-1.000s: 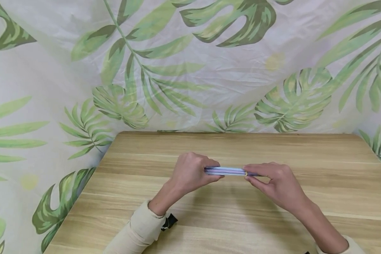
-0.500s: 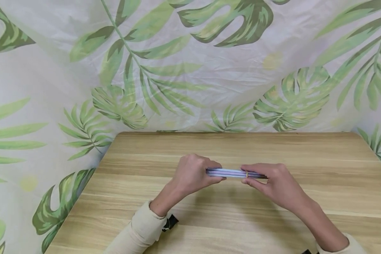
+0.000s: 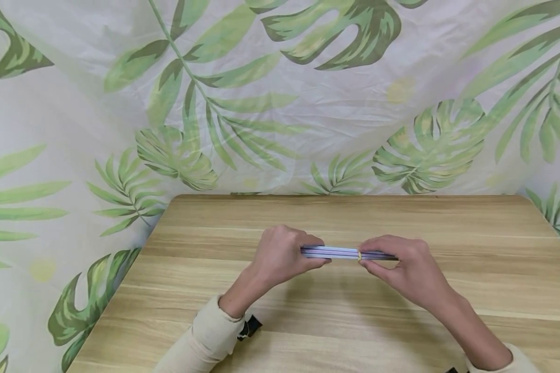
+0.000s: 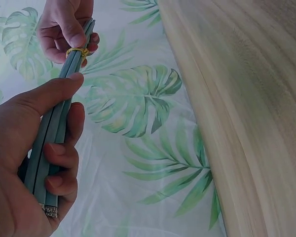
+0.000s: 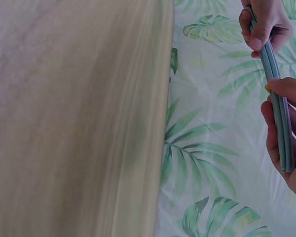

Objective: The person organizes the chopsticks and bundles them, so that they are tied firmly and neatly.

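A bundle of slim blue-green chopsticks is held level above the table between both hands. A yellow rubber band is wound around it toward its right part. My left hand grips the left end, fingers curled round the sticks and thumb lying along them. Silvery patterned stick ends show at the bottom of that grip in the left wrist view. My right hand pinches the bundle with thumb and fingers right at the band, and the sticks' other end reaches back under its palm in the right wrist view.
A wood-grain table with rounded far corners lies below the hands. Behind it and to the sides hangs a pale cloth printed with green leaves. A small black device sits at the left sleeve cuff.
My right thumb and fingers have shifted slightly left past the band, then back right to it. More of the sticks shows right of the band than a second ago. My left hand keeps its grip.
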{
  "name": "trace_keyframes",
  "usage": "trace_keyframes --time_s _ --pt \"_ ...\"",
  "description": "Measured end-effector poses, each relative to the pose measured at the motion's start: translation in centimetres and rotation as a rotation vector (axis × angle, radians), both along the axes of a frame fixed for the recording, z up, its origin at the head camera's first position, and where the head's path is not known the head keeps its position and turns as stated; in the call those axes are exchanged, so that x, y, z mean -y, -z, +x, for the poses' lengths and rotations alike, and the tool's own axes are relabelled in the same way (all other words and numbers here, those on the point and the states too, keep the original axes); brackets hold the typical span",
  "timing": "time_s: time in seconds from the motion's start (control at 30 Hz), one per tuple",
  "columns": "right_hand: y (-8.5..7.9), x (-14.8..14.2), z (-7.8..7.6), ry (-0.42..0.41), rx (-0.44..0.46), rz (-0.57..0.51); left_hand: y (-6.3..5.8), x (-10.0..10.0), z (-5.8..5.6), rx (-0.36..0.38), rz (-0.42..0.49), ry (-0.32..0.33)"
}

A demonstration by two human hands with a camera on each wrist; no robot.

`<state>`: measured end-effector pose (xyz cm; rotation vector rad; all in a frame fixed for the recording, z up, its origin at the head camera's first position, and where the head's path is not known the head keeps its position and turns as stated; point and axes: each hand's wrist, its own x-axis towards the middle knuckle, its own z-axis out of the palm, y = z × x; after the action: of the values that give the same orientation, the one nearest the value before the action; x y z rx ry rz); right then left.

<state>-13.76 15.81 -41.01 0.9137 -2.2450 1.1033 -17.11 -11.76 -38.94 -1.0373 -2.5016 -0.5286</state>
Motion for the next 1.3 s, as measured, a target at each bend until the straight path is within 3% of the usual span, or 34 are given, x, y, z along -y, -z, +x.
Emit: trace_keyframes --time_s 0.17,0.37,0.63,0.97,1.1,1.3 --pt "0.4 0.3 0.1 -0.009 -0.009 -0.042 0.0 -0.1 0.2 0.0 0.008 -0.005" --pt "0.6 0.9 0.1 0.044 -0.095 0.013 0.1 -0.6 0.6 0.01 -0.002 0.023" --pt "-0.2 0.4 0.5 0.098 -0.033 0.122 0.2 -0.5 0.4 0.024 0.017 0.003" --pt "-0.2 0.6 0.7 0.019 -0.076 0.084 0.0 -0.4 0.3 0.117 0.037 0.04" --pt "0.4 0.9 0.6 0.013 -0.09 0.042 0.1 -0.6 0.5 0.121 0.048 0.067" --pt "0.6 1.1 0.5 0.033 -0.118 0.085 0.4 -1.0 0.6 0.117 0.025 0.103"
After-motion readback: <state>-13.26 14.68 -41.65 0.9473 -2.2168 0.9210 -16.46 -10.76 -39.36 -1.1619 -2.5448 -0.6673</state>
